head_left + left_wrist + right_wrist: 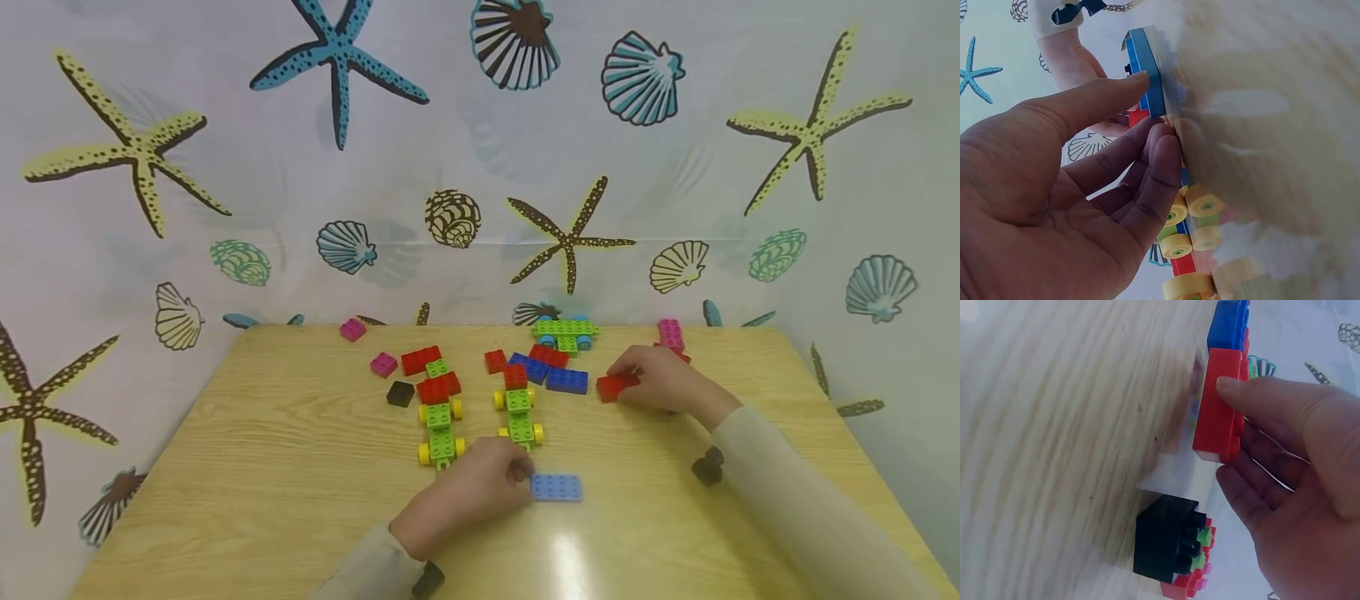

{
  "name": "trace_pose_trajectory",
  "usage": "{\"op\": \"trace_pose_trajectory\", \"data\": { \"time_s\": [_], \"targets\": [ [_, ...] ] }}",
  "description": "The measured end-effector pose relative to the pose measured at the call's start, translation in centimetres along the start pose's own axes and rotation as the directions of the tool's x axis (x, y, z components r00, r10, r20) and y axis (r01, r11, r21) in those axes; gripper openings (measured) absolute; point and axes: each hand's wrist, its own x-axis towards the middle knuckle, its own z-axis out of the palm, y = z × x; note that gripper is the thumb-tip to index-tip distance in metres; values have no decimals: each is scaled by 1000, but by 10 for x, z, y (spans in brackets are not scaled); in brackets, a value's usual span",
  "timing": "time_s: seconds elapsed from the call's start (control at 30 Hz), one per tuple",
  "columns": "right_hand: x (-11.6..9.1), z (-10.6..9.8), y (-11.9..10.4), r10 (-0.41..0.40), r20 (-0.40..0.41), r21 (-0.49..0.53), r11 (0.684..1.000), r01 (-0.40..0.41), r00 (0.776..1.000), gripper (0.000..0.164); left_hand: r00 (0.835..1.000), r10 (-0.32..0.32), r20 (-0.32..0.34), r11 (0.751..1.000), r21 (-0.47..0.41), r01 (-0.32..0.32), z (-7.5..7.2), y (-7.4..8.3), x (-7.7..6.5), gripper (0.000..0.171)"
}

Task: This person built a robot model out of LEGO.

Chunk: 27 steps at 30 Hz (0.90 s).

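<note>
My left hand (480, 483) is at the near middle of the table, its thumb and fingertips pinching the left end of a light blue brick (558, 488). The left wrist view has the thumb on the side of this blue brick (1146, 53) and the fingers at its near end. Further back on the right, my right hand (663, 379) holds a red brick (617, 387) between thumb and fingers. In the right wrist view the thumb presses the long side of the red brick (1213, 422), and the other fingers are behind it.
Two green wheeled bases with yellow wheels (441, 442) (520, 425) stand left of centre. A green base with blue wheels (564, 328) is at the back. Blue bricks (567, 381), red bricks (422, 360) and pink bricks (352, 329) lie around. A black brick (1157, 544) sits near my right hand.
</note>
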Motion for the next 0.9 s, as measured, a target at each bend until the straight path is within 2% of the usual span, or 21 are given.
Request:
{"op": "trace_pose_trajectory", "data": {
  "time_s": [0.23, 0.43, 0.9],
  "targets": [
    [-19, 0, -9, -10, 7, 37, 999, 10, 1000, 38, 1000, -4, 0, 1000, -1, 4, -2, 0, 0, 27],
    [-35, 12, -20, -43, 25, 41, 998, 42, 999, 37, 1000, 4, -1, 1000, 8, -4, -1, 0, 1, 27],
    [-62, 40, -45, -179, 52, 104, 979, 172, 983, 27, 1000, 3, -1, 1000, -3, -3, -1, -1, 1, 27]
  ]
}}
